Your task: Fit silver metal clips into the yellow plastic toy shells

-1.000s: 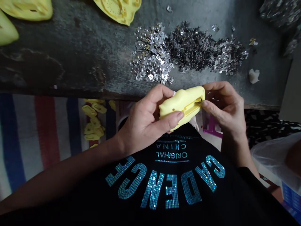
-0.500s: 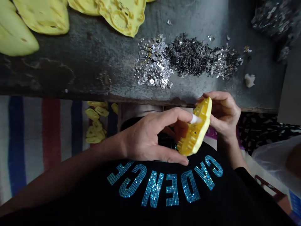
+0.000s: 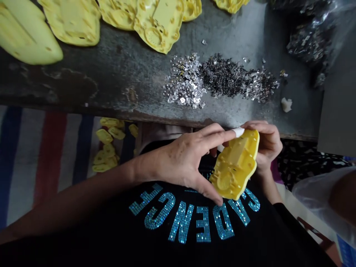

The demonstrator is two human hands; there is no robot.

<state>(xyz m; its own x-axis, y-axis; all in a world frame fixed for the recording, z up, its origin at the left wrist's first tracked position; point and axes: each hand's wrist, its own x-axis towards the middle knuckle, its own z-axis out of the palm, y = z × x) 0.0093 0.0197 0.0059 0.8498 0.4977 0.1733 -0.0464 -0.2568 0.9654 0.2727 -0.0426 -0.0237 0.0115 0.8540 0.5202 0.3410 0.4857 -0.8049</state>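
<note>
Yellow moulded plastic shell, wavy rim, is held off the surface, on the wearer's side of the heap of small silver metal pieces. Left hand spans it: thumb by the lower rim, finger with white fingertip cover at the upper end. Right hand is curled at the far rim, fingers partly behind; whether it also pinches something small, cannot tell. Grip at the rims probably serves to steady the shell, leaving its inside open to view. Heap is probably placed there for easy reach from both hands.

Shell looks: tilted, hollow side towards the camera, raised flat rectangular panel, round ring near the lower end, small posts, tiny dark hole. Glossy, slightly translucent. No metal piece made out inside.

Similar yellow plastic shells lie beyond the heap, mostly to its left; crumpled white scrap right of it.
</note>
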